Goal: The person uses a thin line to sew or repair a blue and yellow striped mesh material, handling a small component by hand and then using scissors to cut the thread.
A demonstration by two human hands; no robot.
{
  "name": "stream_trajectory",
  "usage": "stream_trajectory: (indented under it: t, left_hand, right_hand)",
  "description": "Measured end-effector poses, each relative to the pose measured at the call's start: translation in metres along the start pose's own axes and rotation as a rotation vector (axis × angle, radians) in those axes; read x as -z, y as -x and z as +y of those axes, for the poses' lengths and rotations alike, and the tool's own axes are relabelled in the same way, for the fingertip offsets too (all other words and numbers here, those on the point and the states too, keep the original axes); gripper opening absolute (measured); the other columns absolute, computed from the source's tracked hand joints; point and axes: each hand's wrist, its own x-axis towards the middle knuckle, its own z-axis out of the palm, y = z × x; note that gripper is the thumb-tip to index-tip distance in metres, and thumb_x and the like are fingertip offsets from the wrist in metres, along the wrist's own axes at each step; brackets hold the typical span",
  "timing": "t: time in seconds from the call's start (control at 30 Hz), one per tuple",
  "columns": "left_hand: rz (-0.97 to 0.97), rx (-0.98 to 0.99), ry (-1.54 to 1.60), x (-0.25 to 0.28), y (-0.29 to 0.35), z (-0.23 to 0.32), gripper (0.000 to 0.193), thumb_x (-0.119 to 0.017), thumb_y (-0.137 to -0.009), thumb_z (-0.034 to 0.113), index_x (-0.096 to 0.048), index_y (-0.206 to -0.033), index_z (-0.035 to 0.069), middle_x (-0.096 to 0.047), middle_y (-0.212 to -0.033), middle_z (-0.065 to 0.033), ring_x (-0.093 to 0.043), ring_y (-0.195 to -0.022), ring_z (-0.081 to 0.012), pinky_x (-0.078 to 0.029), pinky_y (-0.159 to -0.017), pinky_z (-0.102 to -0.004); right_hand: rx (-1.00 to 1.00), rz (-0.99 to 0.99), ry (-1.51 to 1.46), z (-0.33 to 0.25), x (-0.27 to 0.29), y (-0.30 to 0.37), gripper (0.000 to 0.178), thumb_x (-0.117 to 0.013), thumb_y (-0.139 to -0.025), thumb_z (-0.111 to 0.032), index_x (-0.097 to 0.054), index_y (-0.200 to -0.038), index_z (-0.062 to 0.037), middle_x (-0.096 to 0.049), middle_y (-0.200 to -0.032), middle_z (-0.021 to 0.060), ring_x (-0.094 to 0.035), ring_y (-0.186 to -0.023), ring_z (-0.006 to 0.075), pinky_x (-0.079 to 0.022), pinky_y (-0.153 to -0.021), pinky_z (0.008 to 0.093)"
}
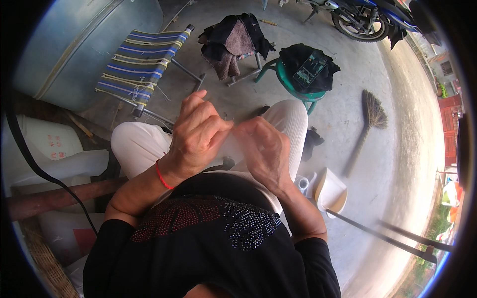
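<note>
My left hand (198, 126), with a red cord bracelet (163, 175) on its wrist, is raised above my lap. Its thumb and index finger are pinched together. Close by on the right, my right hand (266, 149) is also closed in a pinch, somewhat blurred. The fingertips of the two hands almost meet over my light trousers (285, 119). Whatever lies between the fingers, if anything, is too small to make out. Beyond my knees, dark cloth and a phone-like flat object (310, 67) lie on a green stool (289, 82).
A striped folding chair (144, 59) stands front left, near a large metal tank (74, 44). Dark and brownish cloth (238, 39) covers another seat. On the right are a broom (370, 116) and a long-handled dustpan (330, 191). A motorcycle (365, 20) is parked behind.
</note>
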Motion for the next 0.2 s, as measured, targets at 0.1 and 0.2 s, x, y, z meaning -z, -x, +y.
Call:
stream_trajectory:
  t: [0.1,0.2]
  left_hand:
    - [-0.014,0.023,0.003,0.0021,-0.0021,0.0033,0.02,-0.067,-0.058,-0.007,-0.053,-0.068,0.005,-0.043,-0.064,-0.0042,-0.047,-0.064,-0.0211,-0.041,-0.085,-0.0409]
    - [-0.031,0.047,0.013,0.0028,-0.0027,0.0036,0.022,-0.068,-0.058,-0.006,-0.052,-0.067,0.007,-0.044,-0.063,-0.0041,-0.047,-0.063,-0.0207,-0.041,-0.086,-0.0402]
  right_hand:
    - [0.012,0.003,-0.008,0.0011,0.0016,-0.0002,0.005,-0.056,-0.078,-0.002,-0.054,-0.075,0.0008,-0.05,-0.058,0.0034,-0.045,-0.048,0.0059,-0.035,-0.043,0.0205]
    - [0.002,-0.012,-0.036,0.0026,0.0034,0.0003,0.004,-0.056,-0.078,-0.002,-0.054,-0.076,0.0003,-0.052,-0.06,0.0035,-0.047,-0.049,0.0068,-0.036,-0.044,0.0201]
